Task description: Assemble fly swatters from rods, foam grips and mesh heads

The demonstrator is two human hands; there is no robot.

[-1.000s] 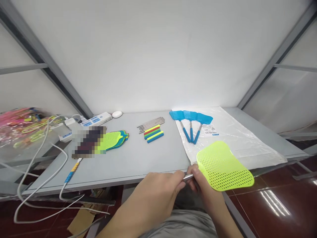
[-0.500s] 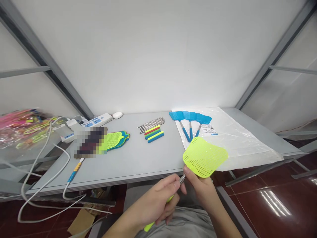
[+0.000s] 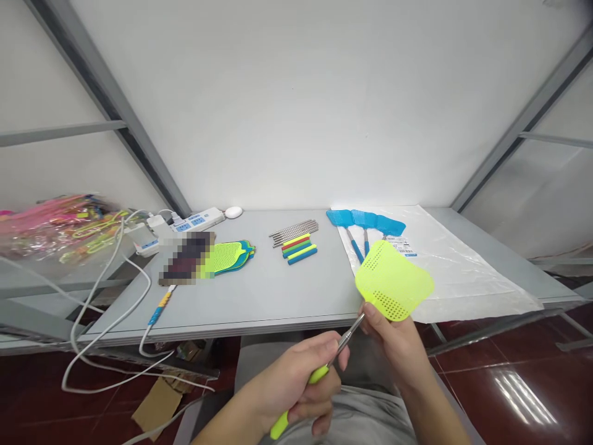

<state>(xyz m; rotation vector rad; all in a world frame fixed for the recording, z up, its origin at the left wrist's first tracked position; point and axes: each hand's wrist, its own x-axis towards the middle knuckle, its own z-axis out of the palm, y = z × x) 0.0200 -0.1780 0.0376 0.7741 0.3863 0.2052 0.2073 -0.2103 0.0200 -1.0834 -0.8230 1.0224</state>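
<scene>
A yellow-green fly swatter (image 3: 393, 281) spans my two hands in front of the table edge. My left hand (image 3: 306, 383) is closed around its yellow-green handle and the lower end of its metal rod (image 3: 351, 334). Where the rod meets the perforated head, my right hand (image 3: 391, 330) pinches it between thumb and fingers. Behind the head, three blue fly swatters (image 3: 365, 219) lie fanned out on a white plastic bag (image 3: 467, 272); the head partly covers their handles.
Coloured handle tubes (image 3: 299, 248) and several metal rods (image 3: 294, 232) lie mid-table. Left of them are stacked swatter heads (image 3: 231, 256), a blurred-out phone (image 3: 188, 259) and a power strip (image 3: 199, 220). White cables (image 3: 120, 309) hang over the left edge, near bagged colourful items (image 3: 69, 228).
My right hand has moved right and slightly up with the swatter head, away from my left hand. More of the metal rod shows between the hands. The view has shifted a little.
</scene>
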